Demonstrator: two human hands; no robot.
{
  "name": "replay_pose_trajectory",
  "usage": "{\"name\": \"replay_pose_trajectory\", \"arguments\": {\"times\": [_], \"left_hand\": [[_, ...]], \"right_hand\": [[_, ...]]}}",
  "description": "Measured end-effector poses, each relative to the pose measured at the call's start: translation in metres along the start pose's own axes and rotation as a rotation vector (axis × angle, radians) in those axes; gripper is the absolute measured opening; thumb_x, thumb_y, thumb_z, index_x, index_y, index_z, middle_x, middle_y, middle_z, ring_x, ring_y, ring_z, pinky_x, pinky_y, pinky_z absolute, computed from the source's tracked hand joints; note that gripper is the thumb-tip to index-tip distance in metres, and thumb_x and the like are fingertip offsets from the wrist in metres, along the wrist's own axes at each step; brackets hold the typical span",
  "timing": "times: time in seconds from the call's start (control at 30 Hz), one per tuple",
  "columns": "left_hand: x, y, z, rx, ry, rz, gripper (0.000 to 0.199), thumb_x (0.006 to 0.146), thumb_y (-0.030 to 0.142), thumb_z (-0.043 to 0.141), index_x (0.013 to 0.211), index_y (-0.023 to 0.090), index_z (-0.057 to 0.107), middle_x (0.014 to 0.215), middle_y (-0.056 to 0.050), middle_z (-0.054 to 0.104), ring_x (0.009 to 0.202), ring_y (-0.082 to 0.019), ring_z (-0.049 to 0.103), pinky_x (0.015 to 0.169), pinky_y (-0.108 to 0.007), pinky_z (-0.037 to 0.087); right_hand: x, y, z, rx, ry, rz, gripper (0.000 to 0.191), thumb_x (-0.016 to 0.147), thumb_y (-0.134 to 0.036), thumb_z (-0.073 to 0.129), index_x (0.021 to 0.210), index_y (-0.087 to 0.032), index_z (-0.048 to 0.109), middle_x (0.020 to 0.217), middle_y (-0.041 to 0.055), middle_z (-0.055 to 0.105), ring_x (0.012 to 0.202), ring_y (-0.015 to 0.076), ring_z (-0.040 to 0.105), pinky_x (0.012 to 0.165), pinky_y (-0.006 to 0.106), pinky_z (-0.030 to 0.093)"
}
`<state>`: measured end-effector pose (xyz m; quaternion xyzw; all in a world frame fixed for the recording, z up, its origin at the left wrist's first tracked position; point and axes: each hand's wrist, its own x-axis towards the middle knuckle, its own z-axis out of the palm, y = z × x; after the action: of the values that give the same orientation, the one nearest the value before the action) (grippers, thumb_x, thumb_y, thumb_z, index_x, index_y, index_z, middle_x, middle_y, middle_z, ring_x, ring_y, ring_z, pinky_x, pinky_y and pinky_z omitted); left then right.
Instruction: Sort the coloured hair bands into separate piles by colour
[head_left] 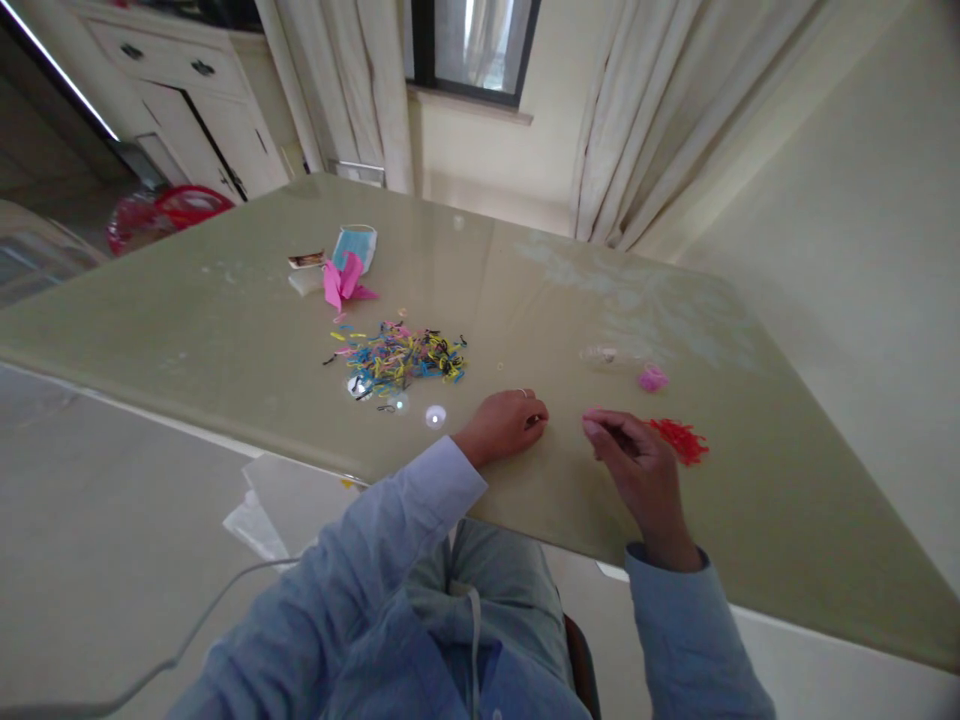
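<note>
Our left hand (504, 426) at frame centre, fingers curled, our right hand (643, 462) beside red pieces (684, 442) — fingertips pressed together, whether holding something, we cannot tell.

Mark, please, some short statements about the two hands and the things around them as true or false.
1. The red pile lies close beside the right hand. True.
2. The red pile is larger than the multicoloured pile. False: the multicoloured pile is clearly larger.
3. The pink folded item partly hides the blue mask from view. True.
4. The two piles touch each other. False: they lie apart.
5. A ring shows on the left hand. True.
6. The left hand rests on the red pile. False: it is away from it.
</note>
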<state>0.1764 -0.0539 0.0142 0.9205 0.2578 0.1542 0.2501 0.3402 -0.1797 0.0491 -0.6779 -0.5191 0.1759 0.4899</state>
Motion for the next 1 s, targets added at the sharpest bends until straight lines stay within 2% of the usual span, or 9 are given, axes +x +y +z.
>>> {"name": "replay_pose_trajectory", "arguments": {"times": [0.07, 0.2, 0.3, 0.4, 0.57, 0.73, 1.0], "left_hand": [[0.0, 0.002, 0.002, 0.007, 0.005, -0.01, 0.023, 0.092, 0.024, 0.054, 0.099, 0.017, 0.075, 0.098, -0.009, 0.074, 0.093, -0.022, 0.068, 0.086, -0.033, 0.053], [0.001, 0.002, 0.006, -0.005, 0.04, -0.074, 0.029, 0.09, 0.022, 0.056, 0.112, 0.014, 0.072, 0.111, -0.013, 0.075, 0.103, -0.026, 0.069, 0.091, -0.036, 0.055], [0.004, 0.0, 0.008, -0.008, 0.069, -0.083, 0.032, 0.091, 0.023, 0.056, 0.116, 0.013, 0.072, 0.116, -0.015, 0.075, 0.105, -0.027, 0.07, 0.092, -0.038, 0.055], [0.005, -0.004, 0.009, 0.002, 0.016, -0.05, 0.03, 0.093, 0.023, 0.054, 0.111, 0.014, 0.075, 0.111, -0.015, 0.077, 0.1, -0.027, 0.073, 0.09, -0.037, 0.057], [0.008, -0.007, 0.009, 0.018, -0.021, -0.028, 0.026, 0.09, 0.02, 0.057, 0.104, 0.011, 0.078, 0.107, -0.017, 0.077, 0.101, -0.029, 0.074, 0.092, -0.038, 0.057], [0.01, -0.007, 0.01, 0.021, -0.032, -0.038, 0.029, 0.092, 0.02, 0.055, 0.107, 0.011, 0.077, 0.111, -0.017, 0.077, 0.105, -0.031, 0.073, 0.093, -0.039, 0.056], [0.009, -0.005, 0.012, 0.011, -0.012, -0.036, 0.031, 0.09, 0.02, 0.055, 0.11, 0.015, 0.077, 0.112, -0.015, 0.077, 0.103, -0.029, 0.073, 0.094, -0.04, 0.056]], "right_hand": [[0.015, -0.018, 0.016, 0.017, -0.102, -0.063, 0.025, 0.088, -0.043, 0.065, 0.092, -0.02, 0.075, 0.074, 0.0034, 0.071, 0.06, 0.0143, 0.06, 0.055, 0.026, 0.049], [0.057, -0.043, 0.057, -0.016, -0.293, -0.191, 0.027, 0.089, -0.039, 0.062, 0.1, -0.019, 0.075, 0.091, 0.0064, 0.075, 0.076, 0.0165, 0.066, 0.067, 0.027, 0.051], [0.091, -0.05, 0.094, -0.107, -0.45, -0.269, 0.029, 0.089, -0.037, 0.062, 0.107, -0.017, 0.075, 0.089, 0.0052, 0.074, 0.075, 0.015, 0.064, 0.069, 0.025, 0.049], [0.119, -0.053, 0.128, -0.255, -0.569, -0.304, 0.031, 0.087, -0.028, 0.063, 0.113, -0.015, 0.074, 0.092, 0.0052, 0.074, 0.073, 0.0138, 0.062, 0.071, 0.024, 0.047], [0.14, -0.056, 0.167, -0.53, -0.669, -0.402, 0.04, 0.087, -0.019, 0.06, 0.124, -0.012, 0.073, 0.101, 0.0095, 0.075, 0.08, 0.0165, 0.062, 0.077, 0.026, 0.044], [0.143, -0.051, 0.176, -0.663, -0.721, -0.518, 0.038, 0.086, -0.017, 0.056, 0.117, -0.018, 0.077, 0.097, 0.0088, 0.076, 0.087, 0.0197, 0.062, 0.079, 0.027, 0.042], [0.134, -0.046, 0.159, -0.639, -0.689, -0.506, 0.027, 0.089, -0.021, 0.056, 0.096, -0.018, 0.082, 0.09, 0.0085, 0.074, 0.08, 0.0185, 0.061, 0.076, 0.027, 0.042]]}}
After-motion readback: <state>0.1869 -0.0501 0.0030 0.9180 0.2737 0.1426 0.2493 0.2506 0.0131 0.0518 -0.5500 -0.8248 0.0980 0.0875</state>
